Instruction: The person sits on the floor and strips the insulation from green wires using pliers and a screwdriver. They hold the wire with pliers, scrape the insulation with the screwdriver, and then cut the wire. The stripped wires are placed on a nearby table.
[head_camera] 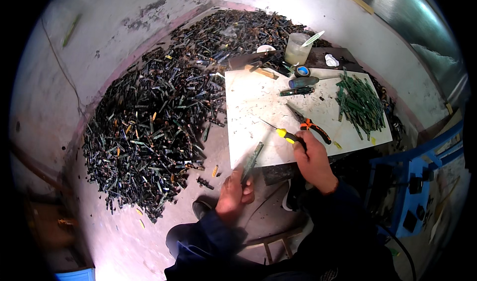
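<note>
My left hand (234, 192) grips a narrow green circuit board strip (253, 158), tilted up beside the near left corner of the white board (268, 147). In my right hand (315, 161) is a yellow and black screwdriver (286, 135), its thin shaft pointing up and left over the board. Tool and strip are apart. Just beyond my right hand lie long-nose pliers (309, 123) with orange and black handles. A pile of green circuit board strips (360, 104) covers the board's right side. Farther back rest a dark assembly (297, 91) and a larger screwdriver (303, 81).
A large heap of dark strip-like parts (149, 124) spreads over the floor to the left and behind. A plastic cup (297, 49), a roll of blue-centred tape (302, 71) and crumpled white paper (331, 60) stand at the back. A blue frame (413, 199) is at right.
</note>
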Demonstrator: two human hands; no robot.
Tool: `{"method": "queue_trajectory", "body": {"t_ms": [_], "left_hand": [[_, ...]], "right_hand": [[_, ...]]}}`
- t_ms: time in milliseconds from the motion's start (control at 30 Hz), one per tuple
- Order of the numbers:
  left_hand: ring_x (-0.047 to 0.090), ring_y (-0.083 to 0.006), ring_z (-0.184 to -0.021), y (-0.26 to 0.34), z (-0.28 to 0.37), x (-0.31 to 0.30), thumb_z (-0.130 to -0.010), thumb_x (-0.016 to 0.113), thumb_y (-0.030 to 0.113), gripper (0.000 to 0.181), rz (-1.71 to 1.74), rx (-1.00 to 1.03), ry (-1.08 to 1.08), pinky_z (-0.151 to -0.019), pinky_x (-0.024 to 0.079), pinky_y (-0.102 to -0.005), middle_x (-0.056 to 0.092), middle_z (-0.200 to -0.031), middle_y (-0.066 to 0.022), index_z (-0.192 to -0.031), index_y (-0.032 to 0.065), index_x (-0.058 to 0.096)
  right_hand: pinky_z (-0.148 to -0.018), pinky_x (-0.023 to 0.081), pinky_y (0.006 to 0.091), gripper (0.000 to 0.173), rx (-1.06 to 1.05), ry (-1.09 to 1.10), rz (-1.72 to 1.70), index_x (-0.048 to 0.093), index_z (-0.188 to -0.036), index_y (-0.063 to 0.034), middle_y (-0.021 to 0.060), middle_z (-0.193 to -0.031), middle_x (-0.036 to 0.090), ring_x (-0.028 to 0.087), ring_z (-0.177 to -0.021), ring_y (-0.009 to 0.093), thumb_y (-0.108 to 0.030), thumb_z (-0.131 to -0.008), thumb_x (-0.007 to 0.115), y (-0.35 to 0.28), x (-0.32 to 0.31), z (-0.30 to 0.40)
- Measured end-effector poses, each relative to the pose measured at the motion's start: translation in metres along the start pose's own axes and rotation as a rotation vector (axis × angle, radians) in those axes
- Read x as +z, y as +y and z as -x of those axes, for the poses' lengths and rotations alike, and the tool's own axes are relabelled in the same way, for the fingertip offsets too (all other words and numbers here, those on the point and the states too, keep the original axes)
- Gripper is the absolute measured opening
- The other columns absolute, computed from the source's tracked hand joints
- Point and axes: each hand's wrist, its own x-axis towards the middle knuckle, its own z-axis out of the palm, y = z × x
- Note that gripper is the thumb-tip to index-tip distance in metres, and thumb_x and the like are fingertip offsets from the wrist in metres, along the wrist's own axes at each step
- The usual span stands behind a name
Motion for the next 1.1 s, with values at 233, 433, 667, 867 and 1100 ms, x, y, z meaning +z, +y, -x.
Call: {"method": "queue_trajectory", "body": {"t_ms": [233,433,667,867,1100], "left_hand": [[0.024,-0.0104,-0.042,-0.001,-0.003,0.003,-0.098,0.038,0.052,0.048,-0.062,-0.001,0.022,-0.043,0.024,-0.0266,0.032,-0.055,0.0022,-0.072,0.0118,0.042],[0.025,-0.0103,-0.043,-0.012,-0.014,0.000,-0.097,0.039,0.057,0.050,-0.057,0.023,0.081,-0.043,0.024,-0.0267,0.033,-0.055,0.0020,-0.075,0.0119,0.042],[0.026,-0.0094,-0.045,-0.011,-0.013,0.008,-0.096,0.040,0.059,0.051,-0.121,0.079,0.071,-0.044,0.024,-0.0262,0.033,-0.057,0.0023,-0.077,0.0117,0.043],[0.028,-0.0090,-0.047,-0.013,-0.014,0.007,-0.096,0.041,0.060,0.052,-0.182,0.144,0.066,-0.043,0.023,-0.0252,0.034,-0.059,0.0019,-0.077,0.0113,0.043],[0.027,-0.0086,-0.047,-0.012,-0.012,0.011,-0.095,0.041,0.061,0.053,-0.184,0.164,0.061,-0.042,0.023,-0.0252,0.034,-0.058,0.0025,-0.076,0.0114,0.044]], "right_hand": [[-0.067,0.043,0.0209,0.018,0.272,-0.178,-0.344,0.062,-0.103,0.0025,0.0006,-0.081,0.060,0.052,-0.075,0.005,-0.006,-0.086,0.064,-0.014,-0.039,0.020],[-0.068,0.049,0.0261,0.027,0.040,-0.349,-0.197,0.064,-0.107,0.0019,0.0130,-0.087,0.068,0.064,-0.075,0.015,-0.004,-0.082,0.070,-0.018,-0.054,0.041],[-0.066,0.050,0.0275,0.028,0.005,-0.343,-0.135,0.064,-0.108,-0.0006,0.0152,-0.088,0.068,0.066,-0.073,0.022,-0.004,-0.082,0.071,-0.016,-0.052,0.046],[-0.064,0.047,0.0241,0.024,0.229,-0.376,-0.259,0.063,-0.108,0.0012,0.0088,-0.083,0.066,0.057,-0.071,0.008,-0.006,-0.086,0.069,-0.018,-0.051,0.050],[-0.067,0.047,0.0228,0.023,0.301,-0.367,-0.333,0.062,-0.109,0.0026,0.0056,-0.084,0.066,0.053,-0.075,0.005,-0.007,-0.088,0.067,-0.020,-0.047,0.049]]}}
